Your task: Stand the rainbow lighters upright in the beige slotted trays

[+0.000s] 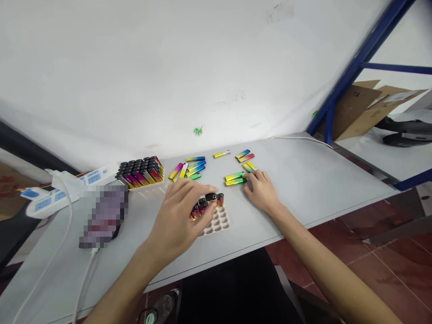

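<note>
My left hand (pixel 184 211) is above a white tray with round-ended holes (pixel 222 220), its thumb and index finger pinching a slim stick by its black end (pixel 211 197). Several shiny pink-and-yellow sticks with black ends (pixel 220 200) stand upright in the tray's back rows, partly hidden by this hand. Farther right, my right hand (pixel 261 189) rests on the table with thumb and index finger closed around the dark right end of a yellow-green stick (pixel 234 182). A second yellow-green stick (pixel 234 176) lies just behind it.
Loose gradient-coloured sticks (pixel 195 168) lie along the back, below the wall. A full block of upright black-ended sticks (pixel 140 171) stands left. Power strips (pixel 50 202), a blurred phone-like object (pixel 104 216) and white cables lie at the left. Cardboard boxes (pixel 364 108) stand beyond the blue frame.
</note>
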Motion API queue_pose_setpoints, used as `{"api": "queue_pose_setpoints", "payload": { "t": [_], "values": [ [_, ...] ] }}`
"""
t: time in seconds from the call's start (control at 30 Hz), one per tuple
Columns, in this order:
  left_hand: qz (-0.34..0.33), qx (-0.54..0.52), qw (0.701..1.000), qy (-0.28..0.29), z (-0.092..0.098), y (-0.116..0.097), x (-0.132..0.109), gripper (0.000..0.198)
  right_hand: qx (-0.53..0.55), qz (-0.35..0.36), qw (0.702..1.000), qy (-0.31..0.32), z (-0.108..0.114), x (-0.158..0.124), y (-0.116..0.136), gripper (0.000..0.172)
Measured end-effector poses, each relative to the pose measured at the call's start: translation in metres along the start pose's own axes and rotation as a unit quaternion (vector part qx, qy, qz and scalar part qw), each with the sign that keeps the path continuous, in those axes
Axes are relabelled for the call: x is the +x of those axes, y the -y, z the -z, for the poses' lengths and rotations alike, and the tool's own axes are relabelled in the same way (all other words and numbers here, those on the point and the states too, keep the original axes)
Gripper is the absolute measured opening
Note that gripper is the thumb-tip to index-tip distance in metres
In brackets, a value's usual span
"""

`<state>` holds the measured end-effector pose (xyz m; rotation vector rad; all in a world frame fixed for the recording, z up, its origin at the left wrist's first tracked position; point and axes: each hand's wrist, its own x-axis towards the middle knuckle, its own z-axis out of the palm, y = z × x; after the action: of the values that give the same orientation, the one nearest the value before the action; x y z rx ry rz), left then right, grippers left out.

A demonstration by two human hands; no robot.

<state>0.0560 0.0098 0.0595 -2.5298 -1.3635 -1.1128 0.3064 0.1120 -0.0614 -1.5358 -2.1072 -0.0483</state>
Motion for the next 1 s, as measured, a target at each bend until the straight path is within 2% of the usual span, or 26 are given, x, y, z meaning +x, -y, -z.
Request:
{"api": "queue_pose_setpoints", "payload": {
  "t": [0.23,0.4,0.57,0.87,0.93,1.0],
  "values": [
    [-0.040,0.100,0.991,0.073,-0.025,0.010,-0.017,0.013,0.018,0.007,1.000,0.003,0.002,-0.005,0.001,0.025],
    [-0.055,0.130,0.987,0.074,-0.034,0.019,-0.021,0.014,0.030,0.010,1.000,0.001,0.002,-0.005,0.000,0.025],
    [-0.069,0.179,0.980,0.049,-0.036,0.022,-0.020,0.017,0.032,0.001,0.999,-0.003,0.000,-0.005,-0.002,0.024],
    [-0.116,0.226,0.966,0.055,-0.034,0.017,-0.016,0.016,0.049,-0.003,0.999,0.010,0.004,-0.004,-0.002,0.023],
    [-0.109,0.218,0.968,0.064,-0.032,0.016,-0.015,0.019,0.055,-0.001,0.998,0.013,0.005,-0.004,-0.001,0.022],
    [-0.074,0.188,0.977,0.075,-0.031,0.018,-0.014,0.024,0.067,0.005,0.998,0.017,0.007,-0.004,0.000,0.019]
  ]
}}
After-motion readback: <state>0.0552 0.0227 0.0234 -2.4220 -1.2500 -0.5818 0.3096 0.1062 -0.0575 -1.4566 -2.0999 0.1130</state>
